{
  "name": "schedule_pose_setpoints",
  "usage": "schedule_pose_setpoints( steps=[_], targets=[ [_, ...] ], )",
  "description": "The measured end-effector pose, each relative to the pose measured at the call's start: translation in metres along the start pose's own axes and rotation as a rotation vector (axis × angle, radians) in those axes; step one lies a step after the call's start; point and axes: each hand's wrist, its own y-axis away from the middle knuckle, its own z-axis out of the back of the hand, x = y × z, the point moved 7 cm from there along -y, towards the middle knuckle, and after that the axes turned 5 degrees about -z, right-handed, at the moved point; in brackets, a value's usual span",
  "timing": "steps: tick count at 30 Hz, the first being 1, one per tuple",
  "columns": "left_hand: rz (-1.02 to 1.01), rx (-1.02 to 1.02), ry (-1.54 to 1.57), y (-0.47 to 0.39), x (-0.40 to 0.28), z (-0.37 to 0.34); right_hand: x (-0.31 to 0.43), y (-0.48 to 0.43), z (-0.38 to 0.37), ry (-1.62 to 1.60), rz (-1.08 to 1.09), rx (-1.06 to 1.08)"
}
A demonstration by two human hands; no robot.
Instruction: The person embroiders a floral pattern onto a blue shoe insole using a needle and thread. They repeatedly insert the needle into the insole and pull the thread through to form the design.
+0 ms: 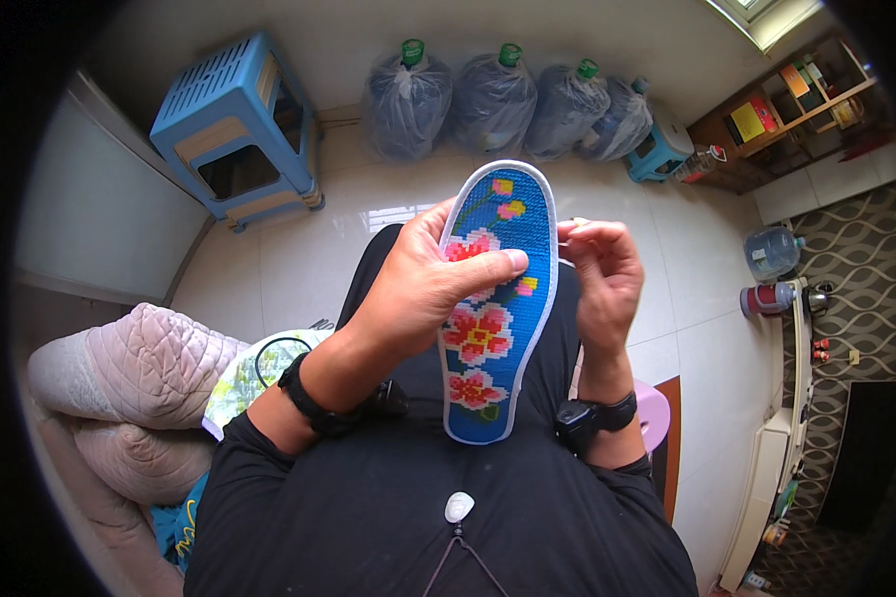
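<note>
A blue embroidered shoe insole (519,336) with pink and red flowers and a white edge stands upright before my chest. My left hand (448,272) grips it at its left edge, the thumb lying across the front and the other fingers hidden behind. Close to the insole's upper right edge is my right hand (605,269), its thumb and forefinger bent together. Something small and yellowish shows at those fingertips; whether it is held, and what it is, I cannot tell. Both wrists wear black bands.
Blue plastic stools (216,142) stand at the upper left. Several bagged water bottles (411,104) line the wall. A quilted cover (157,366) lies on the seat at left. At right are a pink stool (653,414), a water bottle (770,254) and a thermos (767,299).
</note>
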Motion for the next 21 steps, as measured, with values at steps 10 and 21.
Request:
schedule_pose_setpoints(
  steps=[10, 21],
  targets=[
    [-0.009, -0.026, 0.01, 0.001, 0.0, 0.006, -0.003, 0.017, -0.017, 0.361, 0.085, 0.065],
    [-0.002, -0.021, 0.009, 0.0, 0.002, 0.008, 0.002, 0.021, -0.021, 0.337, 0.146, 0.056]
  ],
)
